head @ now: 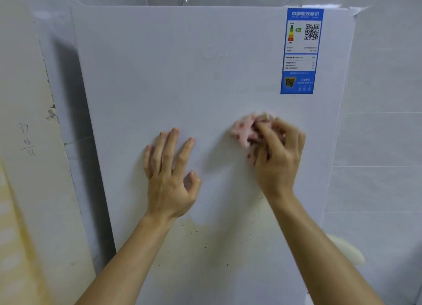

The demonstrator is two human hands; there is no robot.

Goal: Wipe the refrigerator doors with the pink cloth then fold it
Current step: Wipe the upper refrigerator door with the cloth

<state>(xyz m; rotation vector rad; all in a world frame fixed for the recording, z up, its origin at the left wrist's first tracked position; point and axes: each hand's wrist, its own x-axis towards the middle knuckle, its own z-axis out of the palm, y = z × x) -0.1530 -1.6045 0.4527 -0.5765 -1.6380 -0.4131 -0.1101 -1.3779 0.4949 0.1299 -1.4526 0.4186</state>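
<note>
A white tiled wall (383, 145) rises at right, a cream wall (20, 202) bearing pencilled numbers (27, 140) at left.

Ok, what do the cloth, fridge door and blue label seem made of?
The pink cloth looks like soft matte fabric: it crumples in the right hand, though blur hides the weave. The refrigerator door is a smooth, pale, faintly satin panel, painted metal or plastic, I cannot tell. The blue label seems a printed sticker, paper or film, lying flat.
</note>
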